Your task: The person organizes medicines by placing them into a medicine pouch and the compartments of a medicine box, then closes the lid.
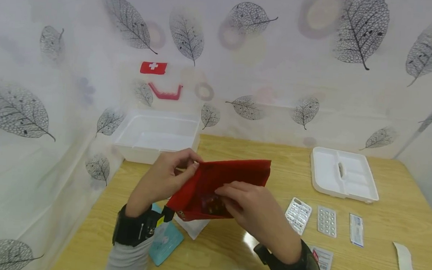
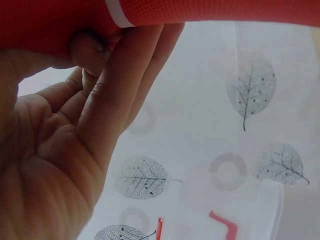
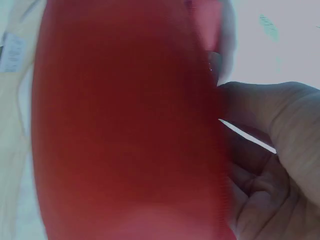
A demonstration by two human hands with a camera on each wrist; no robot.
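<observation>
A red fabric pouch (image 1: 232,169) is held up, tilted, with its mouth spread toward the head camera. My left hand (image 1: 165,175) pinches its left top corner between thumb and fingers; the left wrist view shows the pinch from below, beside a white stripe on the red cloth. My right hand (image 1: 252,207) reaches into the mouth with bent fingers, and its fingertips hold a small shiny see-through packet (image 1: 211,207) with dark contents. In the right wrist view the pouch's outer side (image 3: 125,120) hides those fingertips.
Behind the left hand stands a white open box (image 1: 155,150). At right are a white divided tray (image 1: 343,174), blister packs (image 1: 327,221), a slim packet (image 1: 356,230) and a white strip (image 1: 405,263). A teal packet (image 1: 166,243) lies beneath the left forearm.
</observation>
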